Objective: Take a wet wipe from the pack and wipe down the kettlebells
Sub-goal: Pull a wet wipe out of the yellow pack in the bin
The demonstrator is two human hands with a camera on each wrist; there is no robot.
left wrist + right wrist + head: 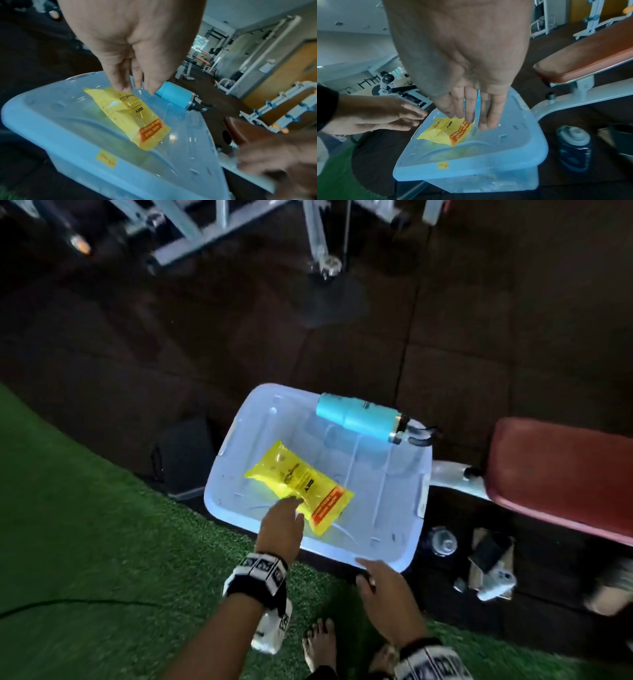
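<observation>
1. We are at the pickup: our left hand, fingers straight, reaches the yellow wipe pack; next we must grip it.
2. Our right hand hovers open by the rim.
3. The pack and a teal bottle lie on the clear bin lid; no kettlebells show.

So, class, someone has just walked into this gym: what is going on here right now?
A person reaches with both bare hands toward a yellow wet wipe pack lying on the lid of a clear plastic storage bin. The left hand has straight fingers at the pack's near edge; whether it touches yet is unclear. The right hand hovers open by the bin's near rim. A teal bottle lies at the far edge. No wipe is out, and no kettlebells are in view.
</observation>
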